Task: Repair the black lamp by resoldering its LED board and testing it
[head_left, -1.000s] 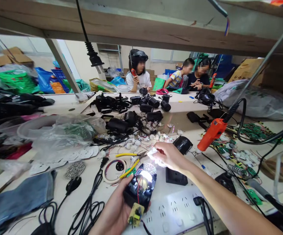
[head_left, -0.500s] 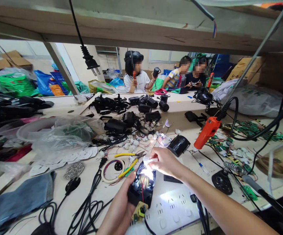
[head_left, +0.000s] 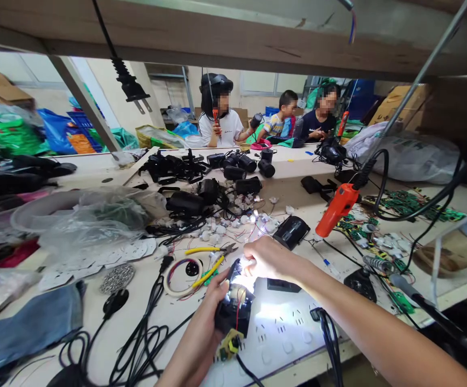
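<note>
My left hand (head_left: 203, 325) is wrapped around an open black plastic housing (head_left: 223, 314) with thin red wires and a pale round part inside. At its lower end hangs a small yellowish circuit board (head_left: 230, 344). My right hand (head_left: 271, 258) is closed in a pinch at the housing's upper end, on a small white lamp (head_left: 248, 267) that glows strongly; glare and fingers hide its shape. Beside the housing, to the left, lie yellow-handled pliers (head_left: 216, 264) and a roll of tape (head_left: 170, 280). A half-cylinder black shell (head_left: 292, 232) rests beyond my right hand.
An orange electric screwdriver (head_left: 337, 209) hangs at right. White panels with socket slots (head_left: 276, 344) lie under my hands. Black cables (head_left: 140, 344), a heap of small white parts (head_left: 217, 230), black housings (head_left: 187, 203) and green circuit boards (head_left: 409, 201) cover the bench. People sit opposite.
The housing is turned and tilted slightly in my left hand, and my right fingers have come closer around its upper end. The whole view has shifted a little.
</note>
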The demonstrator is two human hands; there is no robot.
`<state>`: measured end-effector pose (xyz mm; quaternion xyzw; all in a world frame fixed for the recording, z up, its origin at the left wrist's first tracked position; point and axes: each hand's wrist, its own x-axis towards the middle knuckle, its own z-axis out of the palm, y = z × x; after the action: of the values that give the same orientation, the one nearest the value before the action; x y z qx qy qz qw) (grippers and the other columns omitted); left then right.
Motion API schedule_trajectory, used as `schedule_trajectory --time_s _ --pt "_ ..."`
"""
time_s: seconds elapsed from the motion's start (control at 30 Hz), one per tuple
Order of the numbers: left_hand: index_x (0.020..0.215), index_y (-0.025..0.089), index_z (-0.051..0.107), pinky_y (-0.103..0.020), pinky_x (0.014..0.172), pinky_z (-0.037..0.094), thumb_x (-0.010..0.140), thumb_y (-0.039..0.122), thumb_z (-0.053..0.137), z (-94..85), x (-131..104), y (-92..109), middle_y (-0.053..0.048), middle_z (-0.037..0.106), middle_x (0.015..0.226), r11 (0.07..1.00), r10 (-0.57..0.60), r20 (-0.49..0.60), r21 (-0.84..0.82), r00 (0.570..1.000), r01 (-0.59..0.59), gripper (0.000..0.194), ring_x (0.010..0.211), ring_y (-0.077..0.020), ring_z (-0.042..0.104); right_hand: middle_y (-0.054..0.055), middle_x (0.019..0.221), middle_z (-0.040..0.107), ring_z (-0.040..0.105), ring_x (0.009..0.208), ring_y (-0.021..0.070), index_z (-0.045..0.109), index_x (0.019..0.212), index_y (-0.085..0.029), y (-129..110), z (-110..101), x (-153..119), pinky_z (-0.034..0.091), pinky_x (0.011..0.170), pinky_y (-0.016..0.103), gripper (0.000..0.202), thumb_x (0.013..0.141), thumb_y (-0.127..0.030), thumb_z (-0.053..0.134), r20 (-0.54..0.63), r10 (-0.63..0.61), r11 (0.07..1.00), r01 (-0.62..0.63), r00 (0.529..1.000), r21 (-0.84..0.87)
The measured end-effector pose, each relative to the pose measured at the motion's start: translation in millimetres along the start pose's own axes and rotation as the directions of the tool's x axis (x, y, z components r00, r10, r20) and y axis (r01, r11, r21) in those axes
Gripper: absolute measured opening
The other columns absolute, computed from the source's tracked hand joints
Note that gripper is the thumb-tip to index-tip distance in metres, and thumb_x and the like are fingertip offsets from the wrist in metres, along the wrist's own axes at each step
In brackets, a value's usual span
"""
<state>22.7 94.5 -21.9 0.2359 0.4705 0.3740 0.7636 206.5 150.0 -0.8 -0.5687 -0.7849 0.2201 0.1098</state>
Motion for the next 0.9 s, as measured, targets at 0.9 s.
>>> schedule_trajectory --time_s 0.9 --pt "0.120 0.012 0.061 -0.031 0.072 0.062 0.093 0.019 0.053 4.8 12 -1 -0.012 0.075 0.100 0.977 -0.081 -0.090 -0.205 0.993 0.061 0.029 0.083 -0.0214 0.073 0.005 0.086 0.062 0.060 0.078 0.0190 0.062 0.089 -0.013 2 -1 -17 0.048 0.069 0.025 0.031 0.074 0.013 0.052 0.041 -0.273 0.947 0.276 0.961 -0.167"
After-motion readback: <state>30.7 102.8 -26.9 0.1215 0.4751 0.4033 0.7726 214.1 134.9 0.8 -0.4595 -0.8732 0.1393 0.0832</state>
